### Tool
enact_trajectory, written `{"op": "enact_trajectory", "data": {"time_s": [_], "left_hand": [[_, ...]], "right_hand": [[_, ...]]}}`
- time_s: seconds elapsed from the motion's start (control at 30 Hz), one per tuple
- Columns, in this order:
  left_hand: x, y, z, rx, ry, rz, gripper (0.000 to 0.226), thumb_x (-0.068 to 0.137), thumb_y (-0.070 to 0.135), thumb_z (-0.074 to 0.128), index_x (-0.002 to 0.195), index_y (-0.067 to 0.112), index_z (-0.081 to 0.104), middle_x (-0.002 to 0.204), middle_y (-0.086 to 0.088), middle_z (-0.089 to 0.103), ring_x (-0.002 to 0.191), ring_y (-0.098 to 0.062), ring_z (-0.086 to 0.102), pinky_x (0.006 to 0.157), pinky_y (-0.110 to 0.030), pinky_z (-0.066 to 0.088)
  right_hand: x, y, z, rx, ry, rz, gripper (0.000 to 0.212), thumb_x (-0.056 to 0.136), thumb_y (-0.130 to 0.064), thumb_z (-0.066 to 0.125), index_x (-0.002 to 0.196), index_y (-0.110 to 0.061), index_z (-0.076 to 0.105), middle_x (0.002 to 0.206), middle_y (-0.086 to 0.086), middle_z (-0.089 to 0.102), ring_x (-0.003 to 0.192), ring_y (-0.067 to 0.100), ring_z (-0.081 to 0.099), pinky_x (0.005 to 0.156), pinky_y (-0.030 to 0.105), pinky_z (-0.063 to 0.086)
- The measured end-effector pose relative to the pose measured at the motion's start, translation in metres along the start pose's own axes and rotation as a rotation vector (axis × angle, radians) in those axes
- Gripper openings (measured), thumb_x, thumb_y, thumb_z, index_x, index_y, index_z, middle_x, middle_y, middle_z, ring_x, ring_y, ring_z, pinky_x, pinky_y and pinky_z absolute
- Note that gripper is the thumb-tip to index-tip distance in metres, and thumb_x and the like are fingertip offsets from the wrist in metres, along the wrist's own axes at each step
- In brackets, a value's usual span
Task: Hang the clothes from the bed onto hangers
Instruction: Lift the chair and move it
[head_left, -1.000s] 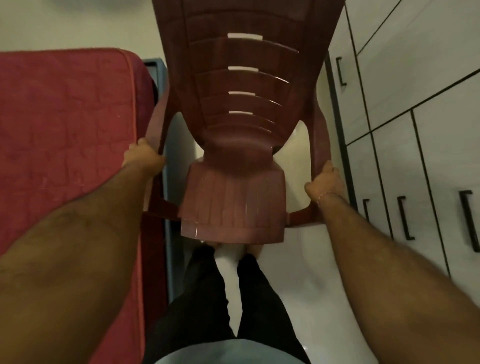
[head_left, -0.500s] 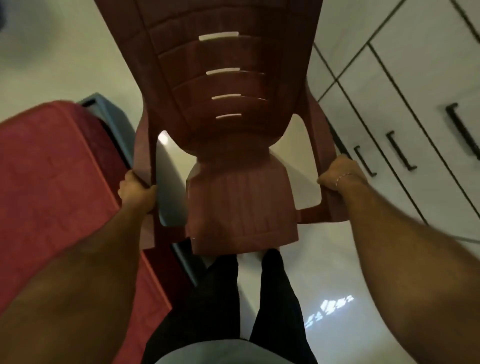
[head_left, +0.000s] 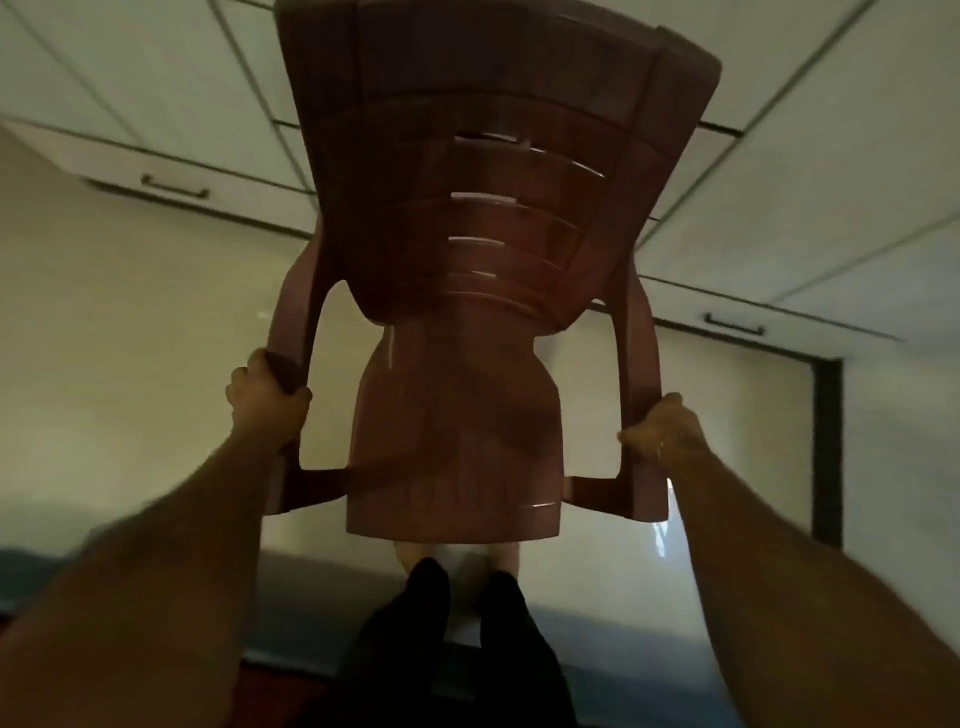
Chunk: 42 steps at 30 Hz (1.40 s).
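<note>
Hands gripped both armrests: your left hand (head_left: 267, 397) and right hand (head_left: 657, 434) curled round the reddish-brown moulded plastic chair (head_left: 467, 291). It looked stiff, light, bulky.

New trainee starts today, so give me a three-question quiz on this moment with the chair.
1. True or false: both hands hold the chair.
2. Which part does the left hand grip? A) the backrest B) an armrest C) a leg
3. Fill in: behind the chair stand pale cabinet doors with dark ____.

Key: 1 true, the right hand grips too; 2 B; 3 handles.
</note>
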<state>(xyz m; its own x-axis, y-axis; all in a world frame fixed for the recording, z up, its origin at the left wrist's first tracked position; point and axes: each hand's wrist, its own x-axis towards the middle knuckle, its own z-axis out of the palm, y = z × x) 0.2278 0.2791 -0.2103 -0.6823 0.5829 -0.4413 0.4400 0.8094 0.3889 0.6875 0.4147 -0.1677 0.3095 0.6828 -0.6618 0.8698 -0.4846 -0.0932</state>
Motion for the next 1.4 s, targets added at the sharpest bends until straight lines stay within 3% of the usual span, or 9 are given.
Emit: {"op": "enact_trajectory", "data": {"time_s": [0.33, 0.57, 0.67, 0.73, 0.9, 1.03, 1.13, 1.27, 1.4], "left_hand": [[-0.104, 0.266, 0.144, 0.254, -0.183, 0.516, 0.072, 0.085, 0.019, 0.076, 0.147, 0.003, 0.042, 0.133, -0.031, 0.049, 0.124, -0.051, 0.045, 0.102, -0.058, 0.044], [-0.206, 0.435, 0.275, 0.429, -0.338, 0.810, 0.072, 0.086, 0.021, 0.076, 0.145, -0.001, 0.042, 0.131, -0.035, 0.049, 0.123, -0.054, 0.047, 0.104, -0.060, 0.042], [-0.237, 0.503, 0.338, 0.483, -0.437, 0.892, 0.074, 0.079, 0.035, 0.074, 0.141, 0.005, 0.047, 0.126, -0.031, 0.056, 0.118, -0.052, 0.054, 0.099, -0.059, 0.049], [-0.261, 0.550, 0.378, 0.539, -0.470, 0.971, 0.076, 0.074, 0.040, 0.073, 0.139, 0.009, 0.049, 0.123, -0.027, 0.058, 0.115, -0.049, 0.057, 0.096, -0.057, 0.053], [-0.326, 0.657, 0.472, 0.669, -0.520, 1.201, 0.063, 0.087, 0.025, 0.075, 0.139, 0.003, 0.047, 0.130, -0.031, 0.054, 0.121, -0.049, 0.052, 0.102, -0.049, 0.046], [-0.362, 0.717, 0.531, 0.812, -0.558, 1.281, 0.057, 0.090, 0.016, 0.069, 0.138, -0.003, 0.045, 0.135, -0.030, 0.051, 0.125, -0.046, 0.051, 0.107, -0.050, 0.045], [-0.373, 0.748, 0.564, 0.852, -0.558, 1.338, 0.054, 0.089, 0.019, 0.071, 0.134, -0.001, 0.048, 0.132, -0.027, 0.054, 0.122, -0.044, 0.055, 0.101, -0.052, 0.051], [-0.387, 0.782, 0.605, 0.891, -0.532, 1.415, 0.053, 0.090, 0.023, 0.070, 0.133, 0.000, 0.049, 0.131, -0.026, 0.057, 0.120, -0.045, 0.057, 0.099, -0.051, 0.050], [-0.403, 0.791, 0.626, 0.955, -0.516, 1.409, 0.053, 0.089, 0.019, 0.073, 0.132, -0.003, 0.051, 0.131, -0.027, 0.058, 0.119, -0.046, 0.059, 0.098, -0.049, 0.051]], "right_hand": [[-0.010, 0.283, -0.064, 0.435, 0.045, 0.432, 0.081, 0.073, -0.021, 0.092, 0.136, -0.008, 0.043, 0.126, 0.020, 0.060, 0.115, 0.044, 0.062, 0.095, 0.058, 0.056], [-0.020, 0.438, -0.091, 0.668, 0.065, 0.637, 0.099, 0.076, -0.023, 0.090, 0.150, 0.003, 0.031, 0.142, 0.026, 0.052, 0.127, 0.044, 0.055, 0.101, 0.051, 0.053], [-0.013, 0.494, -0.091, 0.746, 0.076, 0.703, 0.099, 0.077, -0.027, 0.088, 0.152, 0.003, 0.032, 0.142, 0.025, 0.052, 0.127, 0.041, 0.056, 0.104, 0.045, 0.052], [-0.010, 0.522, -0.096, 0.787, 0.083, 0.764, 0.087, 0.076, -0.024, 0.089, 0.143, 0.005, 0.042, 0.130, 0.024, 0.058, 0.117, 0.041, 0.061, 0.097, 0.049, 0.056], [0.006, 0.557, -0.110, 0.944, 0.112, 0.907, 0.051, 0.081, -0.012, 0.084, 0.123, 0.002, 0.059, 0.100, 0.016, 0.060, 0.087, 0.034, 0.061, 0.079, 0.049, 0.059], [0.028, 0.566, -0.113, 1.079, 0.130, 1.039, 0.067, 0.081, -0.011, 0.085, 0.133, 0.003, 0.045, 0.096, 0.011, 0.052, 0.069, 0.024, 0.055, 0.060, 0.041, 0.055], [0.051, 0.570, -0.116, 1.178, 0.167, 1.106, 0.066, 0.087, -0.008, 0.080, 0.134, 0.000, 0.035, 0.089, 0.006, 0.045, 0.064, 0.020, 0.048, 0.066, 0.040, 0.051], [0.078, 0.577, -0.122, 1.212, 0.208, 1.147, 0.066, 0.089, -0.011, 0.078, 0.134, -0.004, 0.030, 0.101, 0.010, 0.045, 0.075, 0.027, 0.055, 0.072, 0.040, 0.051], [0.083, 0.584, -0.126, 1.185, 0.144, 1.211, 0.064, 0.089, -0.007, 0.077, 0.133, -0.005, 0.031, 0.104, 0.012, 0.045, 0.064, 0.020, 0.048, 0.048, 0.031, 0.045]]}}
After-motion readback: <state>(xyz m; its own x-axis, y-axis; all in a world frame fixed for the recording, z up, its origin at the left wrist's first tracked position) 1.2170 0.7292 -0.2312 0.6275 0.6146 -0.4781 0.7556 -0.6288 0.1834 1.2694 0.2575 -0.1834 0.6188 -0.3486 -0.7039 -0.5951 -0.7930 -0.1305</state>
